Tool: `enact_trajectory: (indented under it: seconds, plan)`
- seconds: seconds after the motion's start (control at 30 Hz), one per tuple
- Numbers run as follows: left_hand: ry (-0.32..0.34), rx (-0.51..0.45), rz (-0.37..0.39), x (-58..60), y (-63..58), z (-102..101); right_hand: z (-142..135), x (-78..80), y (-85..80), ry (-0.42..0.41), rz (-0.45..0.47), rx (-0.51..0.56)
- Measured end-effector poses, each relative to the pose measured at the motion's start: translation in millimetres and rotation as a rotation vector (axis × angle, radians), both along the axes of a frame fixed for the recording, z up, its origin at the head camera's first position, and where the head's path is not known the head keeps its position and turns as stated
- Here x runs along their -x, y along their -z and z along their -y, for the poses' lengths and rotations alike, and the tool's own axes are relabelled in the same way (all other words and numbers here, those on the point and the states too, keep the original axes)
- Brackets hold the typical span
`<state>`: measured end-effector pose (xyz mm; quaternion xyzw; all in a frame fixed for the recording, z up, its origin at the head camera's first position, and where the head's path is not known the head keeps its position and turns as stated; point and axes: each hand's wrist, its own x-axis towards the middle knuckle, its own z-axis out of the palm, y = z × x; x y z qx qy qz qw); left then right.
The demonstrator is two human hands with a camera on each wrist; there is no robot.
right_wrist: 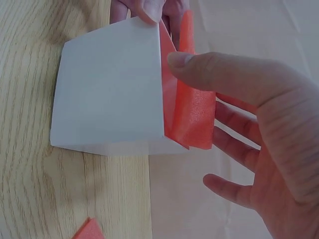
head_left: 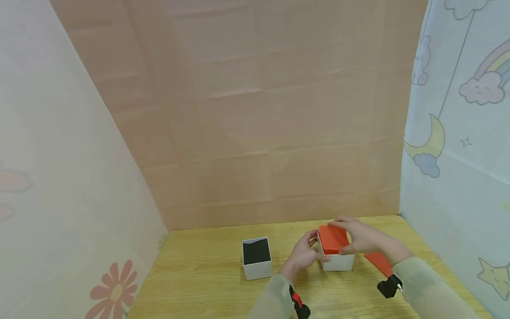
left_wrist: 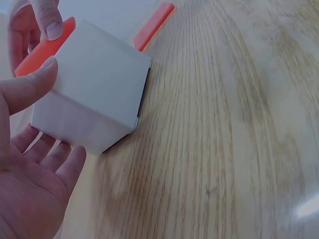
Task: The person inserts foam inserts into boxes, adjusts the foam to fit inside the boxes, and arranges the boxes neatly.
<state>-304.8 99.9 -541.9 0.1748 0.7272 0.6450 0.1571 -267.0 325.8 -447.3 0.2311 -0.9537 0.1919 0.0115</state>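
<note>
A white open-topped box (head_left: 338, 263) stands on the wooden table, with a folded red cloth (head_left: 333, 239) at its opening. My left hand (head_left: 303, 253) grips the box from its left side, thumb by the front rim and fingers along the wall. From above, my right hand (head_left: 364, 237) pinches the red cloth, thumb on the near edge and fingers over the far side. In the right wrist view, the cloth (right_wrist: 194, 117) partly sticks out of the opening, and more red shows inside the rim. The left wrist view shows the left thumb right at the rim of the box (left_wrist: 104, 69).
A second white box (head_left: 258, 270) with a black cloth (head_left: 256, 251) inside stands to the left. Another red cloth (head_left: 380, 264) lies on the table right of the gripped box, partly behind the right forearm. Tan sheeting (head_left: 279, 133) hangs behind the table, with patterned sheets at both sides.
</note>
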Motion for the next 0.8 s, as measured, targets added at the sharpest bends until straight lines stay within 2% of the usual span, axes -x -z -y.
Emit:
enact_trajectory:
  seconds: [0.2, 0.53, 0.8]
  plan:
    - [0.003, -0.014, -0.002, 1.7, 1.3, 1, 4, 0.6, -2.5, -0.001, 0.04, 0.002]
    - [0.023, -0.009, -0.016, 2.2, 0.2, 2, 8, 5.5, -1.3, 0.015, 0.093, -0.054]
    - [0.023, -0.033, -0.008, 1.8, 0.3, 4, 12, 6.9, 0.4, 0.022, 0.156, -0.022]
